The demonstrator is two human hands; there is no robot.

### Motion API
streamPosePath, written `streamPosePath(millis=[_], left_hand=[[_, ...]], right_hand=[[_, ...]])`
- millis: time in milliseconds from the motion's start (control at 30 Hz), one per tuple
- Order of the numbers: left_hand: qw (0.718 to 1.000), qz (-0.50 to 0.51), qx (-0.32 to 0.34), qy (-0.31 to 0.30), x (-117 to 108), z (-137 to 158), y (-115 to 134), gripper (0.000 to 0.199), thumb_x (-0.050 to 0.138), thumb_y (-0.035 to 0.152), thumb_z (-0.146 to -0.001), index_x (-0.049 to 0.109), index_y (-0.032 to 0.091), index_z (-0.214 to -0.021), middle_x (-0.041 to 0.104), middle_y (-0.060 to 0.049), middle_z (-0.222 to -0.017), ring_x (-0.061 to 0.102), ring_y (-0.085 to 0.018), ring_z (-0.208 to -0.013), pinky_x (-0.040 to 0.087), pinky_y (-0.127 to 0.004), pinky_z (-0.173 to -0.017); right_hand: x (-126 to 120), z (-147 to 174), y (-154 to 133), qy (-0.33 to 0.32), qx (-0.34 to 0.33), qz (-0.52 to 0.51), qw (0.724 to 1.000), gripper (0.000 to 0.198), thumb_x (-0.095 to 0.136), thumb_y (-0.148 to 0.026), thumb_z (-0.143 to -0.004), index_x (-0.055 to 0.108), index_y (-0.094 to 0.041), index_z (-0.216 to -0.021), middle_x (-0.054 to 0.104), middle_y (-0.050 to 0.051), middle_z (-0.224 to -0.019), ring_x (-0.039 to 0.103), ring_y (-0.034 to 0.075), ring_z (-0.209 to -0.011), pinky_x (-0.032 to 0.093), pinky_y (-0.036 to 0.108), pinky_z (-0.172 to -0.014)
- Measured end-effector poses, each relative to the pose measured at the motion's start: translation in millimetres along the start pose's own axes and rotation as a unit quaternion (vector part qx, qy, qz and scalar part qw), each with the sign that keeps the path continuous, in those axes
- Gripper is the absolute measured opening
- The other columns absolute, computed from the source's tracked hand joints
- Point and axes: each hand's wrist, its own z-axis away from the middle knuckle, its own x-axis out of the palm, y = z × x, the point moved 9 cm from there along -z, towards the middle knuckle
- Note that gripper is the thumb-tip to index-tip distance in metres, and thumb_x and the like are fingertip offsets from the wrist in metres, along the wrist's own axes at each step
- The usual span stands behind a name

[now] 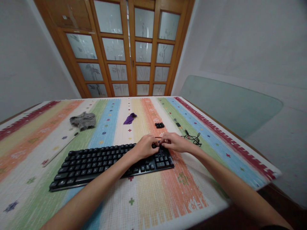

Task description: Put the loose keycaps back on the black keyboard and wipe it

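A black keyboard (96, 164) lies at a slant on the striped tablecloth. Over its upper right corner, my left hand (146, 146) has thumb and forefinger drawn together. My right hand (174, 142) meets it there in a pinch, fingertips close to the keys. Whatever sits between the fingertips is too small and covered to make out. A thin reddish line shows just behind the fingers. Beyond my hands, several loose black keycaps (159, 125) sit grouped on the orange stripe.
A coiled black cable (194, 139) with its plug lies right of my hands. Further back are a crumpled purple cloth (130, 118) and a grey cloth (83, 121). A long-handled brush (59, 150) rests left of the keyboard. Glass-paned wooden doors (131, 64) stand behind the table.
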Motion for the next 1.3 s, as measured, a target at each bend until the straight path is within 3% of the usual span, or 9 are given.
streamPosePath(millis=[133,367,533,833,1000,1167,1300], left_hand=[[1.000,-0.016,0.007,-0.006,4.7,-0.5,0.2,0.010,0.066,0.009,-0.076,0.072,0.015,-0.070,0.068,-0.005,-0.076,0.062,-0.018,-0.078,0.047,-0.028,-0.076],[0.996,-0.073,0.051,-0.022,9.6,2.6,9.7,0.014,0.063,0.014,-0.082,0.070,0.014,-0.071,0.062,-0.007,-0.080,0.058,-0.020,-0.081,0.047,-0.030,-0.075],[0.998,-0.034,0.050,-0.020,4.6,5.5,8.5,0.004,0.069,0.017,-0.076,0.069,0.015,-0.072,0.062,-0.007,-0.087,0.059,-0.021,-0.087,0.048,-0.031,-0.080],[0.999,0.023,0.028,0.027,7.2,5.5,-2.6,0.024,0.072,0.018,-0.078,0.064,0.016,-0.100,0.068,-0.007,-0.098,0.062,-0.023,-0.094,0.049,-0.037,-0.085],[0.997,0.065,0.029,0.035,11.2,0.6,0.2,0.021,0.067,0.010,-0.079,0.065,0.017,-0.099,0.071,-0.005,-0.097,0.064,-0.022,-0.091,0.051,-0.035,-0.083],[0.996,0.059,0.060,0.034,8.4,0.2,6.6,0.023,0.066,0.010,-0.081,0.068,0.018,-0.103,0.072,-0.004,-0.096,0.064,-0.020,-0.089,0.050,-0.033,-0.084],[0.998,0.029,0.061,0.008,12.7,-0.5,5.8,0.009,0.065,0.014,-0.085,0.072,0.017,-0.089,0.071,-0.005,-0.087,0.063,-0.020,-0.087,0.049,-0.033,-0.083]], right_hand=[[-0.9,3.0,1.0,0.032,0.013,0.031,0.999,0.016,0.059,-0.013,-0.086,0.074,-0.015,-0.089,0.065,0.005,-0.079,0.059,0.017,-0.073,0.041,0.026,-0.068],[2.0,12.7,-11.6,0.048,-0.021,0.055,0.997,0.021,0.055,-0.014,-0.092,0.075,-0.016,-0.096,0.065,0.008,-0.088,0.060,0.018,-0.080,0.042,0.028,-0.072],[0.2,10.7,-5.9,0.057,0.014,0.047,0.997,0.021,0.057,-0.011,-0.088,0.077,-0.018,-0.091,0.066,0.005,-0.078,0.059,0.016,-0.072,0.040,0.026,-0.067],[1.1,9.7,7.3,0.058,0.081,-0.039,0.994,0.016,0.057,-0.015,-0.085,0.073,-0.015,-0.088,0.070,0.003,-0.074,0.059,0.015,-0.066,0.038,0.024,-0.061],[-0.8,12.8,19.0,0.086,0.093,-0.113,0.985,0.012,0.060,-0.022,-0.084,0.069,-0.014,-0.086,0.069,0.003,-0.076,0.060,0.015,-0.068,0.043,0.025,-0.063],[4.4,18.8,30.3,0.075,0.104,-0.188,0.974,0.025,0.062,-0.038,-0.086,0.069,-0.014,-0.082,0.068,0.004,-0.073,0.061,0.016,-0.066,0.047,0.027,-0.062],[4.5,24.4,32.3,0.084,0.107,-0.242,0.961,0.029,0.069,-0.043,-0.081,0.071,-0.014,-0.086,0.071,0.006,-0.079,0.065,0.017,-0.072,0.053,0.029,-0.067]])
